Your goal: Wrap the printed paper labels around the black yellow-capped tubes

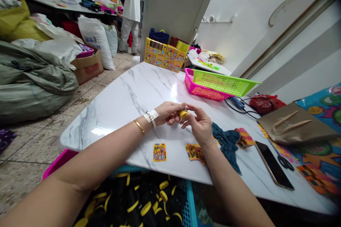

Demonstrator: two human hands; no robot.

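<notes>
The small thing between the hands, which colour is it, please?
The small thing is mostly yellow, seen best in the head view.

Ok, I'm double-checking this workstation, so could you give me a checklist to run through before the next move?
1. Small yellow object held between the fingertips of the left hand and right hand: ok.
2. Single square yellow printed card lying flat on the white marble-patterned table: ok.
3. Group of yellow printed cards spread apart: not ok, they overlap.
4. Black-handled scissors away from both hands: ok.
5. Hidden side of the small yellow object undamaged: cannot tell.
</notes>
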